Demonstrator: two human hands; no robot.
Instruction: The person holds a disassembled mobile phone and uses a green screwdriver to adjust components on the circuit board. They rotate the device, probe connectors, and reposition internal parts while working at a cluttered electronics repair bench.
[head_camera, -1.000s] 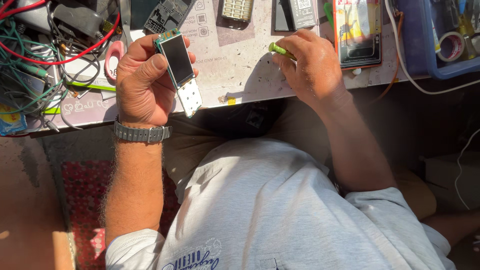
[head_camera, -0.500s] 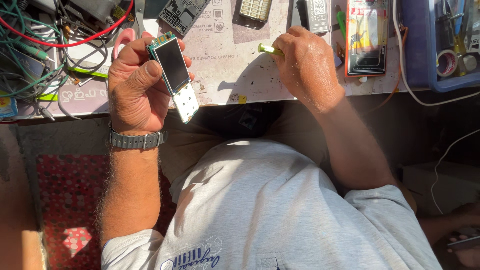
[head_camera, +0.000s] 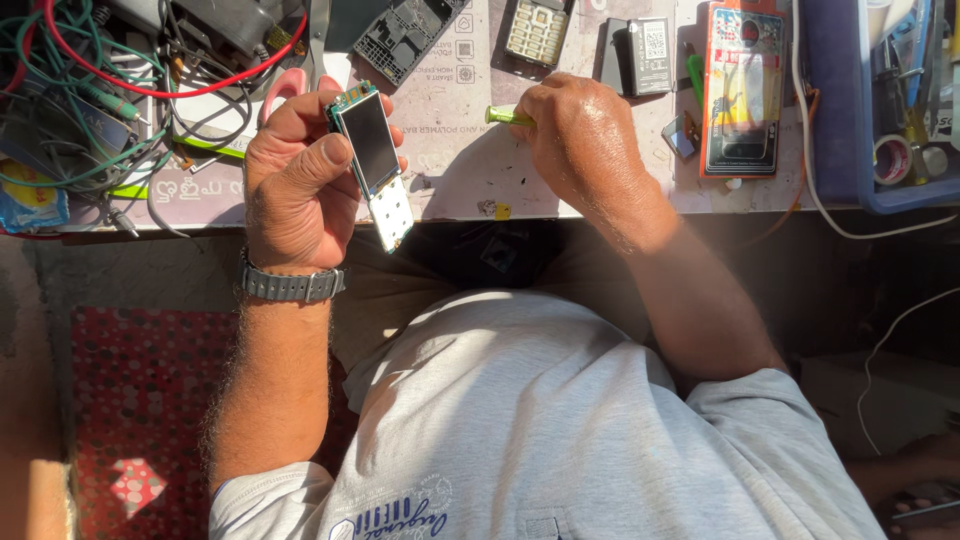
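- The fingers (head_camera: 345, 110) of my left hand (head_camera: 300, 185) are curled round a bare phone board (head_camera: 375, 165), thumb pressed along its edge; the dark screen faces up and the pale keypad end points down toward my lap.
- I hold that board just above the near edge of the workbench (head_camera: 450, 170), over the gap between bench and body.
- My right hand (head_camera: 585, 140) is closed on a green-handled tool (head_camera: 505, 116); only the handle's end shows past my knuckles, and the tip is hidden, so I cannot tell what it touches.
- That hand rests on the bench top, well apart from the board.
- A grey wristwatch (head_camera: 292, 285) sits on my left wrist.
- Beyond my hands lie a loose keypad (head_camera: 532, 28), a dark phone shell (head_camera: 405, 38), a black battery (head_camera: 650, 45) and a blister pack (head_camera: 742, 95).
- A tangle of red and green wires (head_camera: 110, 90) fills the bench's left end; a blue tray (head_camera: 880, 110) stands on the right.
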